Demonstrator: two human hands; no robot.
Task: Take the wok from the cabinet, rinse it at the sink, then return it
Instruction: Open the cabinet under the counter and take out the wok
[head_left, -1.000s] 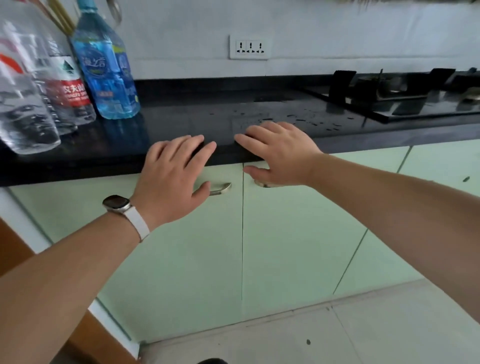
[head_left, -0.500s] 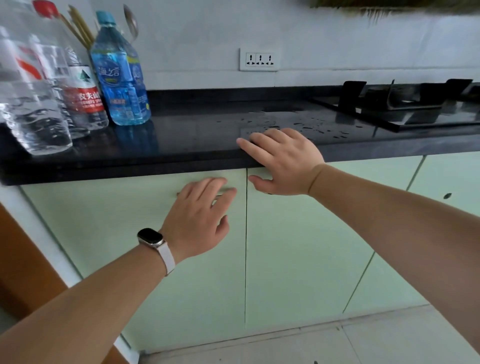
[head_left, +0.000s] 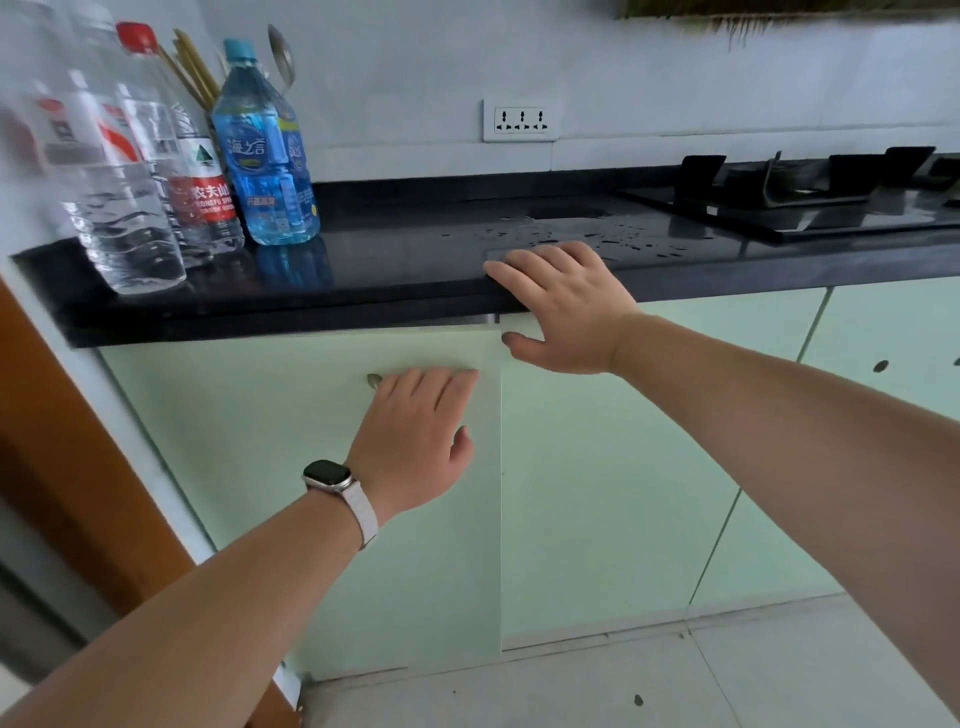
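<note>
The left hand is curled over the handle of the left cabinet door, already slightly ajar, the right hand lies spread flat on the countertop edge at one o'clock, and the wok, not visible, presumably sits inside, so the door could be swung into the person's legs if it is pulled fast.

Glossy black stone-like countertop, smooth pale-green cabinet door w/ metal handle, clear plastic bottles.
</note>
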